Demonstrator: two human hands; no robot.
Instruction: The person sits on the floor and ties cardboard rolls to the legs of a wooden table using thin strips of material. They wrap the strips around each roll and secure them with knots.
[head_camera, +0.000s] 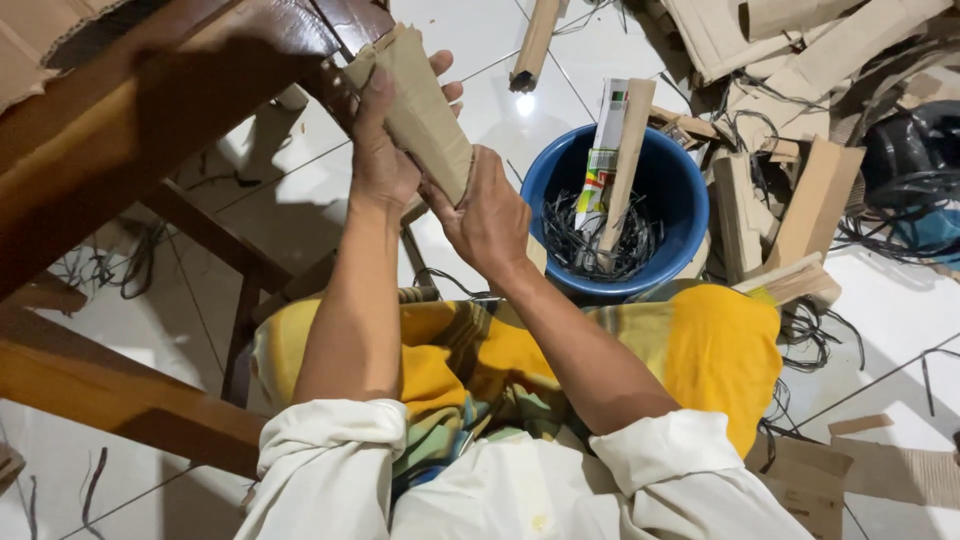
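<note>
Cardboard piece (420, 110), tan and folded, is held up over the lap, against the edge of a dark wooden table (150, 100). It is grasped by both hands: the left hand (385, 150) is wrapped round its upper left side, thumb laid along the front; the right hand (490, 215) is clenched on its lower end. A blue bucket (690, 200) is seen just beyond the hands on the white tiled floor (880, 300), holding dark strips (580, 245), a cardboard slat (625, 160) and a printed carton (603, 150) stood on end. More cardboard scraps (800, 60) are piled behind and right of the bucket. A yellow striped cloth (700, 350) is draped over the lap.
</note>
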